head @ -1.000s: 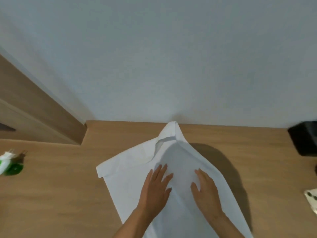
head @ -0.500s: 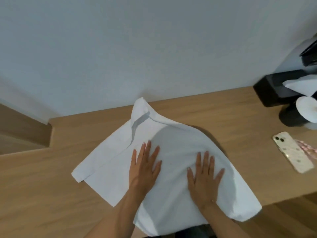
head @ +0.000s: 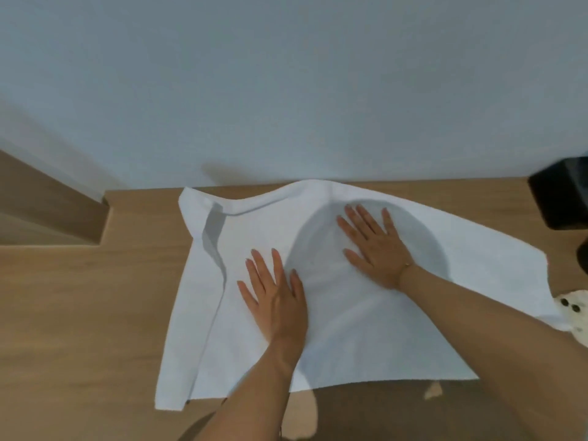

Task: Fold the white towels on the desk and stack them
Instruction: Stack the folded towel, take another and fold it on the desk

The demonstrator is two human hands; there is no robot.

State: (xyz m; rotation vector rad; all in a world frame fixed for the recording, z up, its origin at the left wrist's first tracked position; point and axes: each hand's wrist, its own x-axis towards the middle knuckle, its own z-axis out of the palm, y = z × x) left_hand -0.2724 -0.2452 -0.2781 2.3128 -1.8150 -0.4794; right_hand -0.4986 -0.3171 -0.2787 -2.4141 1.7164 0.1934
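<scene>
1. We see the white towel (head: 366, 329) spread over the middle of the wooden desk (head: 79, 313), its far edge against the wall (head: 286, 74) and its near edge at the desk's front edge.
2. Our left hand (head: 275, 299) lies palm down on the towel's left-centre part, fingers straight, slightly spread and pointing away from us; its grip is apart, flat on the cloth and clasping nothing.
3. The left forearm comes up from the bottom of the view, crossing the towel's near edge.
4. Our right hand (head: 375, 246) lies palm down farther back on the towel, fingers straight and fanned toward the far left; its grip is also apart, pressing flat with nothing held.
5. The right forearm enters from the lower right and runs diagonally across the towel's right half, with a thin bracelet (head: 407, 265) at the wrist.
6. A narrow strip along the towel's left side is doubled over, with a raised fold near the far-left corner.
7. A black box (head: 560, 198) stands at the desk's far right, apart from the towel.
8. A pale phone (head: 572, 308) lies at the right edge, just beside the towel's right corner.
</scene>
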